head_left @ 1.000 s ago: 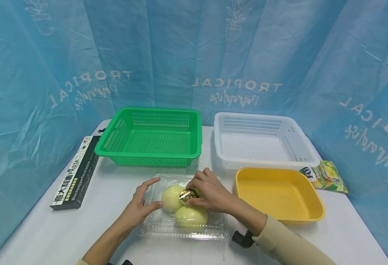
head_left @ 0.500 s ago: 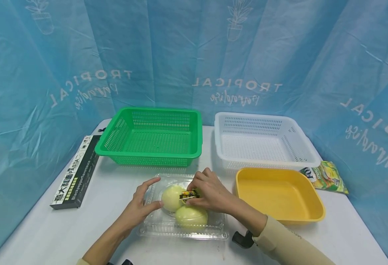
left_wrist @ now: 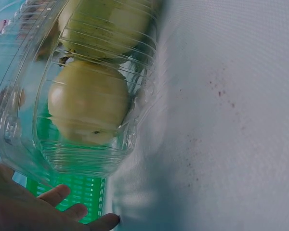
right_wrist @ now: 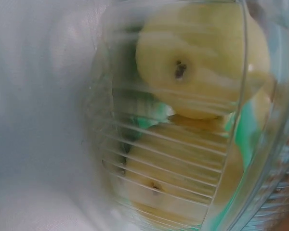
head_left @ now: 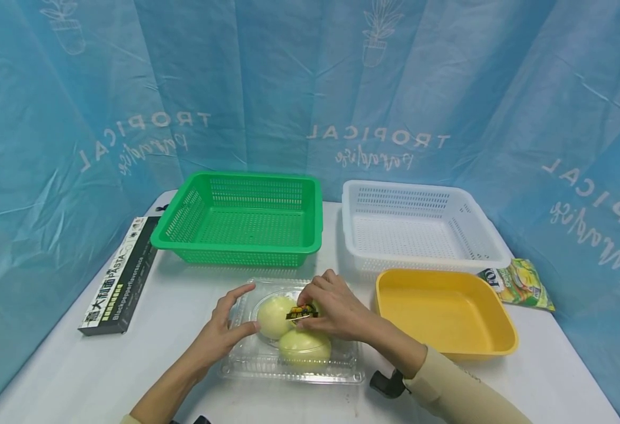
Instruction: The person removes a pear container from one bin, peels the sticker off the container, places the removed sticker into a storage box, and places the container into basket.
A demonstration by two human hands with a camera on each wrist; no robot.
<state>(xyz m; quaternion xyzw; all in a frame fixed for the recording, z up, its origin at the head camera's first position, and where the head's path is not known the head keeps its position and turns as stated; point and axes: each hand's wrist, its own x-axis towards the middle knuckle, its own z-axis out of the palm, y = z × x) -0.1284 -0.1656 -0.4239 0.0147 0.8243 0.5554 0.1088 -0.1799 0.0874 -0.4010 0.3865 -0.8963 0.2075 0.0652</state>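
Note:
A clear plastic fruit box (head_left: 248, 353) sits in front of me with its ridged lid over several pale yellow-green round fruits (head_left: 274, 318). Across the box's top, my right hand (head_left: 336, 309) has thumb and fingers curled at a black and gold label (head_left: 301, 314), apparently pinching it. Part of the fruit beneath is hidden by that hand. At the box's left side, my left hand (head_left: 225, 330) is spread, its thumb tip against the lid. The left wrist view shows fingers (left_wrist: 74, 211) held apart beside the box; the right wrist view shows two fruits through the plastic.
Behind the box stand a green basket (head_left: 235, 258) and a white basket (head_left: 431, 262). A yellow tub (head_left: 442, 321) is close to the right forearm, with a green snack packet (head_left: 524, 284) beyond it. A black pasta box (head_left: 121, 277) lies at the left.
The label under my right fingers has tilted and catches the light differently, showing more of its print. Both hands and the fruit box stay in nearly the same place.

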